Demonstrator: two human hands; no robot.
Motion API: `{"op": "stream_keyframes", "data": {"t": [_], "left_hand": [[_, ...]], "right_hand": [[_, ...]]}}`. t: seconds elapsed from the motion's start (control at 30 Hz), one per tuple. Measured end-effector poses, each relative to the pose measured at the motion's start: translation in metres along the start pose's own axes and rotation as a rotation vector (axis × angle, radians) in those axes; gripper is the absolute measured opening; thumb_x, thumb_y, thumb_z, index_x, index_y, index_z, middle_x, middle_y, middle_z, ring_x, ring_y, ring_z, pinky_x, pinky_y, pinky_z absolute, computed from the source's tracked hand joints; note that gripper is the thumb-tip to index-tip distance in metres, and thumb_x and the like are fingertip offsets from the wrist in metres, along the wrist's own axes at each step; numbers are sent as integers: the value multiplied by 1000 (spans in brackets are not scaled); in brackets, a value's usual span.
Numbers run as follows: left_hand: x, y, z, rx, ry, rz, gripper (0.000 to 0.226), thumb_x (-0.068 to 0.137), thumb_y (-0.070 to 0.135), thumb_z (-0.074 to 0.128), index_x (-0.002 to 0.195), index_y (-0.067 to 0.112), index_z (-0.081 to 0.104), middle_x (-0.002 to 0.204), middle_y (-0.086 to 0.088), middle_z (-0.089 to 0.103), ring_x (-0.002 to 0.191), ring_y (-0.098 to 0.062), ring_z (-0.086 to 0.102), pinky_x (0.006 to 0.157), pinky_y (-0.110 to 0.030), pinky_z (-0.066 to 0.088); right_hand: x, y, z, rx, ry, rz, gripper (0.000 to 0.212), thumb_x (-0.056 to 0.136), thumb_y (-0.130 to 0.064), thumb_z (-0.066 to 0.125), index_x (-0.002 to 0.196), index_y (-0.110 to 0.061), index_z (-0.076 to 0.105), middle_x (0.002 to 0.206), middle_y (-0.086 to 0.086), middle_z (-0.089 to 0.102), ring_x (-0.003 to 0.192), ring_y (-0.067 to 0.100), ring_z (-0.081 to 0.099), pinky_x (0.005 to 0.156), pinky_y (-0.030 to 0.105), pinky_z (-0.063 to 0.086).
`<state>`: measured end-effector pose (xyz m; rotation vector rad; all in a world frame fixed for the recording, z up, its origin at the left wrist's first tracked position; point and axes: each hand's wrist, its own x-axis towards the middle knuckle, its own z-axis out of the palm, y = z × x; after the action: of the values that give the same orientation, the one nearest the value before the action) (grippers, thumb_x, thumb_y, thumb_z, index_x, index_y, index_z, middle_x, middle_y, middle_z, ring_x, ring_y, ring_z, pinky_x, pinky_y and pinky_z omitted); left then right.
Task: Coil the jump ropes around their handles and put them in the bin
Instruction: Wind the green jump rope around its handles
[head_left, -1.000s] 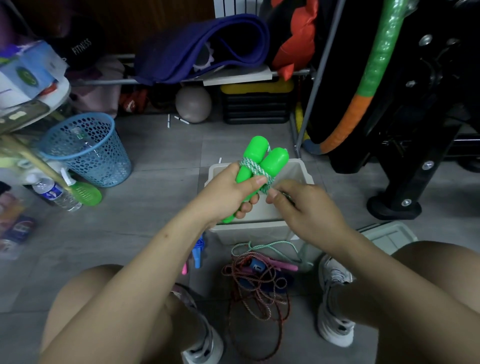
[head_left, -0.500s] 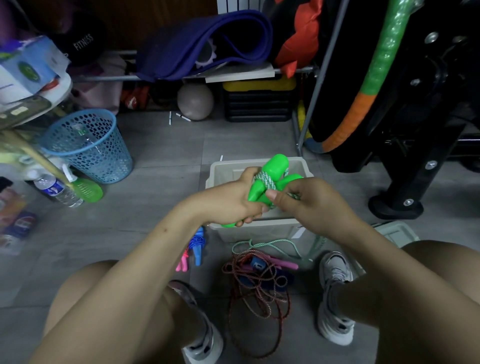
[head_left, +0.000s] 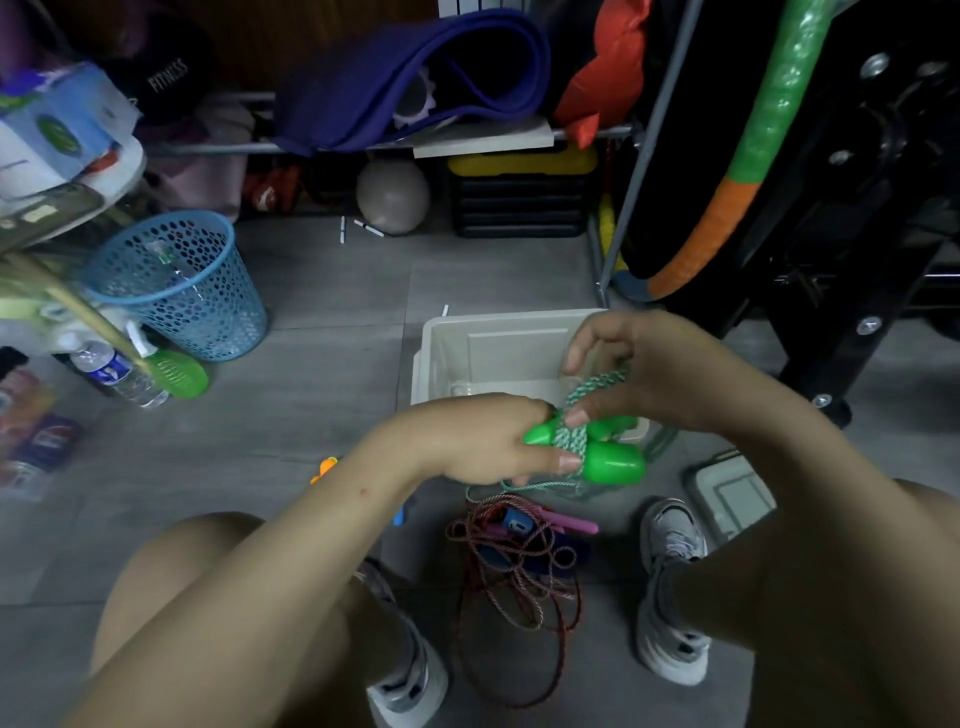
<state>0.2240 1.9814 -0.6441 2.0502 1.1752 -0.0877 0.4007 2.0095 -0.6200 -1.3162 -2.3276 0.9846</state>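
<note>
- The left hand (head_left: 485, 441) grips the pair of bright green plastic jump-rope handles (head_left: 610, 460), fingers curled round their left ends and the thumb pressed on the wrapped cord.
- The green-and-white braided cord (head_left: 571, 439) is wound in a tight band round the middle of the two handles, which lie side by side and roughly level, rounded ends pointing right.
- The right hand (head_left: 654, 374) is just above and behind the handles; its thumb and fingers pinch a loop of the same cord that rises from the band.
- A loose length of this cord (head_left: 540, 486) trails down from below the handles to the floor.
- The bundle is held over the near edge of the pale grey rectangular plastic bin (head_left: 441, 358), which stands on the grey tiled floor (head_left: 322, 395) beyond the hands.
- Between the person's two white trainers lies a tangled red-and-white jump rope (head_left: 514, 587) with blue and pink handles (head_left: 571, 522) among it, in front of the bin's near side.
- A blue perforated plastic wastebasket (head_left: 176, 288) stands well to the left of the bin.
</note>
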Motion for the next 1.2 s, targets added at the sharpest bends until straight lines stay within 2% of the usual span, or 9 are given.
{"op": "stream_keyframes", "data": {"t": [0.17,0.3,0.5,0.63,0.77,0.87,0.97,1.1,1.2], "left_hand": [[-4,-5,3,-130,-6,-13,31,93,36,57,66,25,48,45,17,56,44,2,48,52,-14,40],[-8,-9,0,-420,-18,-20,15,92,17,61,77,16,56,63,5,63,52,-10,56,52,-24,49],[-9,-8,-3,-714,-69,-81,10,89,7,61,79,7,63,73,-9,69,60,-19,67,62,-29,58],[-6,-9,-4,-458,-35,-162,17,91,30,59,88,14,56,76,-9,69,67,-19,68,74,-32,56],[-12,-6,-2,-320,58,-123,27,89,41,60,82,15,55,65,-8,69,44,-12,56,48,-15,42],[-13,-2,-2,-286,62,-118,30,83,44,66,80,15,57,62,-6,68,41,-15,53,49,-19,40],[-14,0,0,-217,19,-128,33,77,45,72,78,16,58,62,-5,69,42,-16,53,49,-19,40],[-16,-3,-3,-254,17,-139,35,71,43,78,78,13,61,61,-6,68,41,-16,52,48,-18,39],[-16,-7,-7,-270,32,-144,33,69,39,80,76,12,62,59,-6,67,40,-16,49,47,-19,39]], "right_hand": [[1,10,14,37,-29,-153,24,70,-50,73,86,-32,74,95,-12,66,93,-1,59,89,28,46],[1,12,23,-121,56,-158,33,79,-62,48,88,-34,64,82,1,56,86,10,50,80,40,45],[2,13,22,-89,95,-172,33,77,-69,40,77,-40,56,74,-9,66,75,11,62,72,42,49],[5,15,24,-191,179,-137,49,75,-72,36,81,-32,63,75,-8,68,77,16,63,71,41,49],[2,17,22,-173,207,-89,51,78,-73,42,78,-28,65,73,-6,67,75,14,62,70,37,48],[3,14,12,-28,71,-55,47,73,-63,54,68,-18,66,58,-3,57,57,4,51,58,24,41],[3,18,5,238,-139,33,53,68,-49,67,69,4,64,58,12,45,56,15,41,55,25,32],[4,23,14,519,-164,23,27,69,-28,76,87,-12,65,58,5,44,52,15,38,50,23,30],[7,27,22,617,-124,-24,18,69,-22,76,77,-17,61,61,11,43,52,12,37,47,18,29]]}}
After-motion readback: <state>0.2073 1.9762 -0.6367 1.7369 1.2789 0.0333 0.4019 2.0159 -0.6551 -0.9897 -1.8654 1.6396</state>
